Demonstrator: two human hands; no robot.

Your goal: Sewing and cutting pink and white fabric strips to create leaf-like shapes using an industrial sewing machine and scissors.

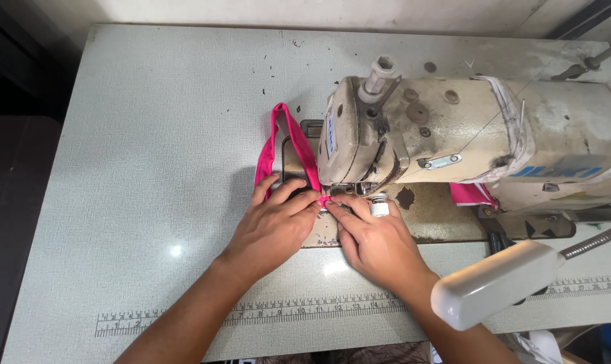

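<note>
Head view: a person's two bare hands work at the needle end of a worn cream sewing machine (pixel 453 128) on a pale grey table (pixel 150 202).
Left hand (pixel 275 226): lies palm down, fingers stretched forward and close together, fingertips pressing the pink strap (pixel 298 145) flat at the machine's foot; it pins the strap rather than closing round it.
Right hand (pixel 379 246): palm down just beside the left, fingers partly curled, fingertips touching the near end of the pink strap under the machine head; whether it pinches the cloth or only presses it, I cannot tell. A broad silver ring (pixel 379 207) sits on one finger.
Pink strap: a narrow loop of bright pink fabric, lying flat on the table to the left of the machine head, its near end between both sets of fingertips.
More pink fabric (pixel 470 194): lies under the machine arm, to the right.
Lamp (pixel 497 283): white head on a flexible neck, near the right forearm.
Ruler (pixel 265 313): runs along the table's front edge.
</note>
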